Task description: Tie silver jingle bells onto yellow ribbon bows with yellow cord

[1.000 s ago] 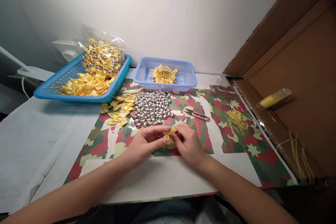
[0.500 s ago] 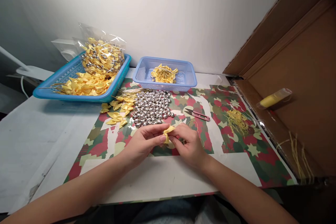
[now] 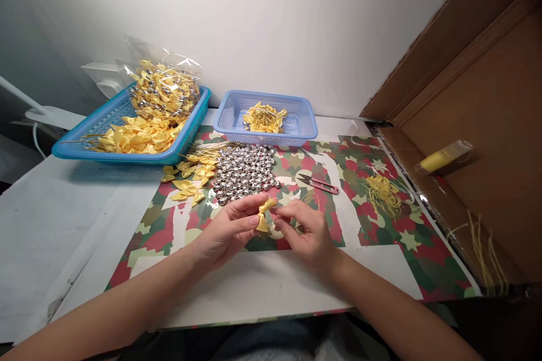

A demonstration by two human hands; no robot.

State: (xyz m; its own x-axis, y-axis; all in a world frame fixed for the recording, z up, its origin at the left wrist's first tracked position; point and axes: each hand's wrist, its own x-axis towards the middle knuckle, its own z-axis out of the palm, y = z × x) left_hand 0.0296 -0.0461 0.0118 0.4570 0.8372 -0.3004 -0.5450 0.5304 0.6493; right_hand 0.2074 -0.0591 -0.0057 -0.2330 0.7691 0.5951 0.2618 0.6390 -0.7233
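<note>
Bow assembly at the bench (image 3: 63,220), mid-cycle. The left hand (image 3: 226,231) and the right hand (image 3: 307,234) meet over the patterned mat (image 3: 372,231), both pinched on one yellow ribbon bow (image 3: 263,215): the left thumb and forefinger clamp its lower wing, while the right fingertips close on its centre, where a thin cord loop (image 3: 315,198) trails away beyond the right hand. Whether a bell already hangs from this bow cannot be told; the fingers hide the knot.

Just beyond both hands lies a heap of silver bells (image 3: 245,172), loose and unattached. Beyond the left hand, a small scatter of plain bows (image 3: 190,177) rests beside that heap. Further off on the same side, a large blue tray (image 3: 84,149) carries more bows and a clear bag (image 3: 165,90) filled with what look like bows joined to bells. Beyond the right hand stand a thread snipper (image 3: 318,183), a smaller blue basket (image 3: 305,124) holding yellow cord pieces, and, further to the right, a pile of cord offcuts (image 3: 381,192).

Judged from these stocks, a sizeable batch appears finished and bagged, yet many bells and bows remain unjoined, so the work seems well under way but far from complete. The piece in hand appears to be at its tying stage.
</note>
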